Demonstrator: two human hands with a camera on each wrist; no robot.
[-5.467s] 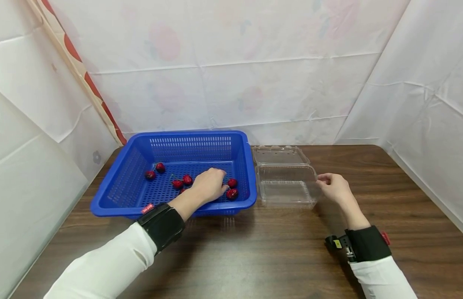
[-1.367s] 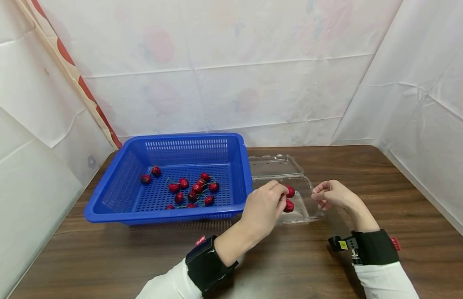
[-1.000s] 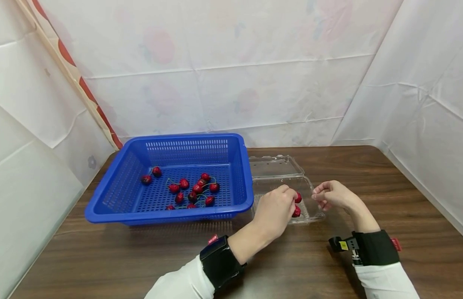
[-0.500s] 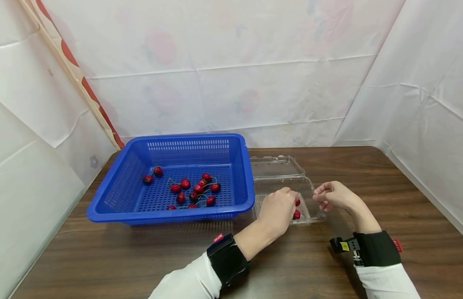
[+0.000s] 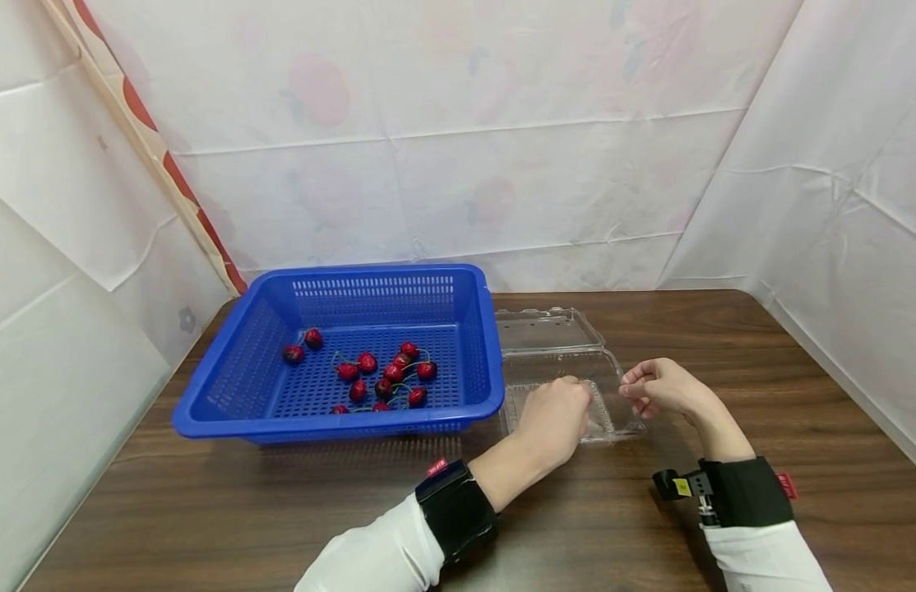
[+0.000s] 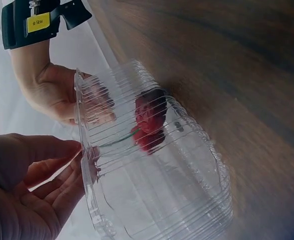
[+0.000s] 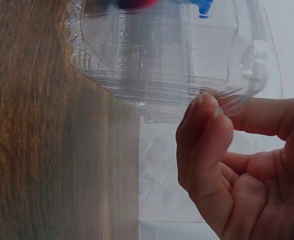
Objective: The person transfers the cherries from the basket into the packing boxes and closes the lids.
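Note:
A clear plastic clamshell box [image 5: 557, 359] lies with its lid [image 5: 547, 330] folded back, right of the blue basket. My left hand [image 5: 552, 418] reaches down into the box, hiding the cherries from the head view. Seen from the left wrist, the left fingertips pinch a green stem [image 6: 120, 139], and a pair of dark red cherries [image 6: 151, 112] hangs from it low behind the box's ribbed wall. At the box's right rim my right hand [image 5: 667, 386] pinches the plastic edge between thumb and fingers, as the right wrist view also shows.
The blue slotted basket [image 5: 340, 429] stands at left with several red cherries [image 5: 394, 372] on its floor, some joined by stems. The brown wood-grain table [image 5: 280, 510] is bounded at the back and sides by white sheeting [image 5: 443, 181].
My left hand has gone from the basket to the box, carrying two cherries, then lowered them inside until hidden in the head view. The right hand stays at the rim.

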